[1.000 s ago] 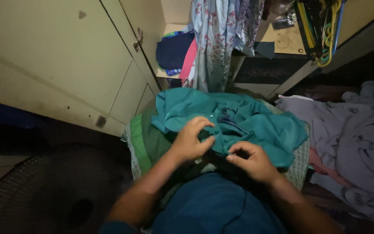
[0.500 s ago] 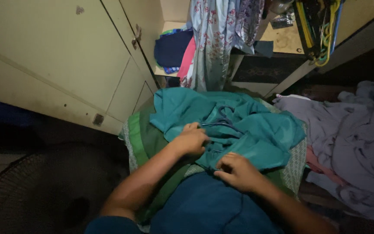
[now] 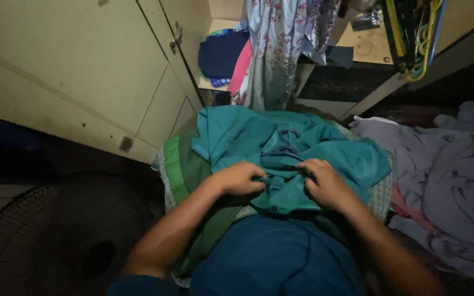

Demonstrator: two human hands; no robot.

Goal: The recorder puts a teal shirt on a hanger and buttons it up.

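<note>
A teal shirt point(image 3: 237, 134) lies crumpled on a green and patterned cloth point(image 3: 178, 170) over my lap. A dark clothes hanger point(image 3: 284, 151) sits inside the shirt, its hook showing near the collar. My left hand point(image 3: 241, 178) pinches the shirt's front edge at the left of the button strip. My right hand point(image 3: 325, 183) grips the teal fabric just right of the hanger. Both hands are closed on the cloth, a few centimetres apart.
A cream cupboard door point(image 3: 83, 71) stands at the left, with an open shelf of folded clothes point(image 3: 223, 55) and a hanging floral cloth point(image 3: 281, 49) beyond. A pile of grey garments point(image 3: 445, 164) lies at the right. A dark fan grille point(image 3: 45, 241) is at lower left. Coloured hangers point(image 3: 415, 38) hang top right.
My right hand moved up from the shirt's lower edge to the fabric beside the hanger. The left hand stayed low on the shirt front and closed on it.
</note>
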